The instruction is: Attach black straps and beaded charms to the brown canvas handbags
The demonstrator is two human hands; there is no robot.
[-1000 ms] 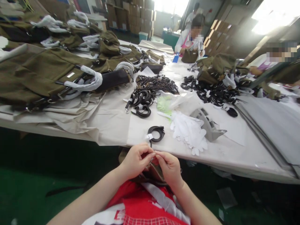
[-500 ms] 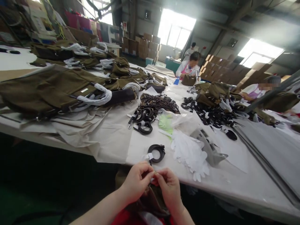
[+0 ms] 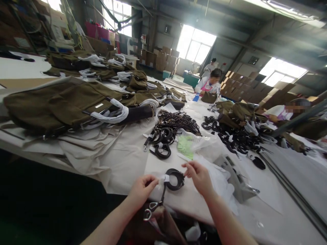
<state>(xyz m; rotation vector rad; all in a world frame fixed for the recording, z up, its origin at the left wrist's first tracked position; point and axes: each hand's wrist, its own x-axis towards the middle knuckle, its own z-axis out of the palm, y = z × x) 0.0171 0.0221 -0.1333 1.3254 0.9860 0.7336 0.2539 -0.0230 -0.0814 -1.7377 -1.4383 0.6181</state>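
Head view: L hand (image 3: 142,188) pinches white tag end of coiled strap (image 3: 174,179) at table (image 3: 127,153) edge; R hand (image 3: 198,175) pinches coil's far side. Strap's clip (image 3: 150,209) dangles over brown bag (image 3: 163,226) in lap. Strap pile (image 3: 160,141), gloves (image 3: 217,177), olive bags (image 3: 66,103) beyond. Vs 0.5 s ago: hands parted, up from lap to coil.

That coiled strap (image 3: 175,179) you had looked like glossy black leather, shiny metal clasp (image 3: 150,210), olive bags (image 3: 58,105) matt cloth.
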